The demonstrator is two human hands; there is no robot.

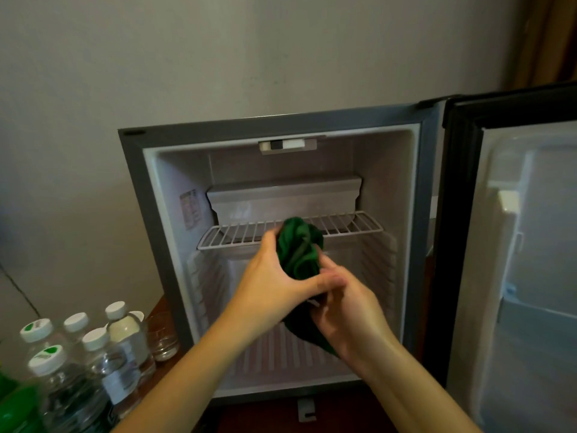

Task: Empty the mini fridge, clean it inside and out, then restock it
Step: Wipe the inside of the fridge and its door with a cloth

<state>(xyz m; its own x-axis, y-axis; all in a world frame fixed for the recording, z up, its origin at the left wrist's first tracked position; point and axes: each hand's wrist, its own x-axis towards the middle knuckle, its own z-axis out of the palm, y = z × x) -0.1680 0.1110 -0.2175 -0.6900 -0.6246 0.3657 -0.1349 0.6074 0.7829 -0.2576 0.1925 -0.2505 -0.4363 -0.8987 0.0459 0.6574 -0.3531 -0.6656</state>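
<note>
The grey mini fridge stands open in front of me, its white inside bare apart from a wire shelf and a small freezer box. I hold a bunched dark green cloth in front of the shelf. My left hand grips the upper part of the cloth, thumb across its front. My right hand grips the lower end, which hangs down behind the palm.
The fridge door is swung open to the right, its white inner racks showing. Several water bottles with white caps and a drinking glass stand on a wooden surface at lower left. A green object sits at the bottom left corner.
</note>
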